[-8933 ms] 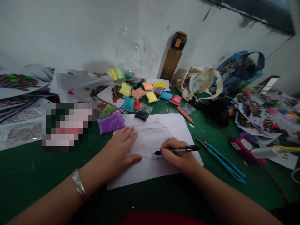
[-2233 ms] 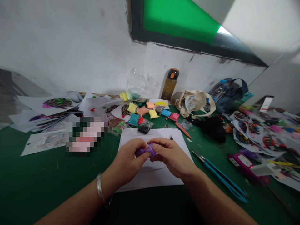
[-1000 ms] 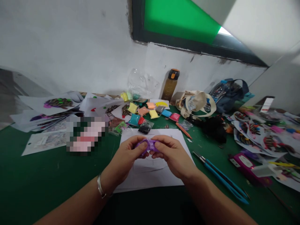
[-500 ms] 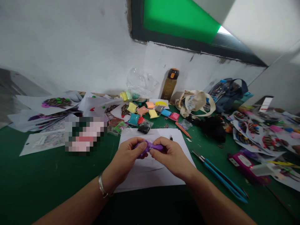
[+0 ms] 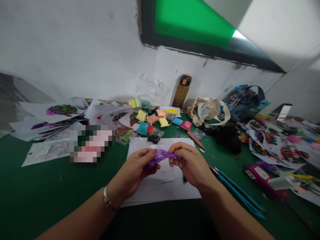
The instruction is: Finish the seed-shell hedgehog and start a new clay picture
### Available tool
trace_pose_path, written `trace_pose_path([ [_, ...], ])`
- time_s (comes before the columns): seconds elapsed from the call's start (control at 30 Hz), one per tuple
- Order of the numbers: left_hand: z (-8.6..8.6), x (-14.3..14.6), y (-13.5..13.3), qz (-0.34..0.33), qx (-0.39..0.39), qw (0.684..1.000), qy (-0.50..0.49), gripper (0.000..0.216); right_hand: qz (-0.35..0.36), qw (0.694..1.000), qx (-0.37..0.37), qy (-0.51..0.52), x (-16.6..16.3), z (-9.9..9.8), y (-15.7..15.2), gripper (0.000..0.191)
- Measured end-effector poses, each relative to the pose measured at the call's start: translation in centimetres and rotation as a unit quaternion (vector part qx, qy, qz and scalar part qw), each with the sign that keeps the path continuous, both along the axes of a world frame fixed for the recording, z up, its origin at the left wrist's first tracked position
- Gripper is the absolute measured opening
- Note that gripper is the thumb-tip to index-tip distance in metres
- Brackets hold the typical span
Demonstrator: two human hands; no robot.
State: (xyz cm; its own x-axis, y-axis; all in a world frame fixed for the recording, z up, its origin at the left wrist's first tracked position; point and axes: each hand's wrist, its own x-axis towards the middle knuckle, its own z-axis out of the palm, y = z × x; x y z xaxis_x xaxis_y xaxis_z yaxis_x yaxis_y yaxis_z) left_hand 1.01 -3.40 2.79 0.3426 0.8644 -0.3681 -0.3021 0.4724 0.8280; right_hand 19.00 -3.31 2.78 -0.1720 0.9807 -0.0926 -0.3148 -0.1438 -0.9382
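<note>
Purple modelling clay, partly in clear plastic film, stretches between both hands above white paper. My left hand, with a silver bangle at the wrist, is closed around the wrapped left end. Fingers of my right hand pinch the narrower right end. Faint pencil lines show on the paper beneath, partly hidden by the hands. Just beyond the sheet lie several small bags of coloured clay, among them a black one and a teal one.
Blue-handled tweezers and a magenta device lie to the right. An orange tool rests past the paper. A bottle and a cloth bag stand by the wall. Decorated papers are piled at left.
My right hand has moved slightly right, away from the left. More of the purple clay and its plastic film now shows, stretched between them.
</note>
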Motion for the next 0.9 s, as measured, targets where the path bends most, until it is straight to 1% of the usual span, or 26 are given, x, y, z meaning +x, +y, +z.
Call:
trace_pose_path([
  [0.1,0.1,0.1,-0.2,-0.009,0.002,1.0,-0.006,0.025,0.023,0.996,0.035,-0.079,-0.2,0.1,-0.3,0.006],
  [0.17,0.0,0.1,-0.3,-0.026,0.017,1.0,0.002,0.03,0.029,0.987,0.056,-0.148,-0.4,0.2,-0.5,0.013],
  [0.23,-0.2,0.1,-0.3,-0.057,0.049,0.996,0.038,0.035,0.024,0.973,0.088,-0.213,-0.5,0.3,-0.7,0.013],
  [0.3,-0.5,0.1,-0.3,-0.09,0.096,0.987,0.095,0.035,0.03,0.952,0.143,-0.269,-0.5,0.3,-0.7,0.006],
  [0.37,-0.8,0.2,-0.2,-0.118,0.137,0.973,0.143,0.033,0.072,0.931,0.195,-0.299,-0.4,0.4,-0.7,0.01],
  [0.43,-0.9,0.3,-0.1,-0.133,0.156,0.965,0.166,0.031,0.133,0.92,0.219,-0.296,-0.1,0.6,-0.5,0.018],
  [0.47,-1.0,0.3,-0.1,-0.133,0.158,0.963,0.171,0.031,0.155,0.92,0.218,-0.288,0.0,0.6,-0.4,0.02],
  [0.53,-1.0,0.3,-0.1,-0.124,0.155,0.966,0.168,0.033,0.155,0.927,0.204,-0.275,0.1,0.7,-0.3,0.022],
  [0.6,-0.9,0.3,-0.1,-0.113,0.154,0.968,0.164,0.034,0.106,0.936,0.181,-0.283,-0.1,0.5,-0.3,0.02],
  [0.67,-0.8,0.3,-0.1,-0.11,0.169,0.963,0.178,0.034,0.049,0.94,0.153,-0.3,-0.4,0.2,-0.4,0.018],
  [0.73,-0.7,0.3,-0.2,-0.108,0.195,0.953,0.206,0.033,0.026,0.944,0.125,-0.303,-0.6,0.0,-0.5,0.017],
  [0.8,-0.5,0.3,-0.4,-0.103,0.21,0.946,0.224,0.036,0.034,0.952,0.109,-0.286,-0.7,0.1,-0.6,0.02],
  [0.9,-0.2,0.3,-0.7,-0.098,0.21,0.945,0.232,0.044,0.061,0.959,0.102,-0.259,-0.4,0.4,-0.6,0.022],
])
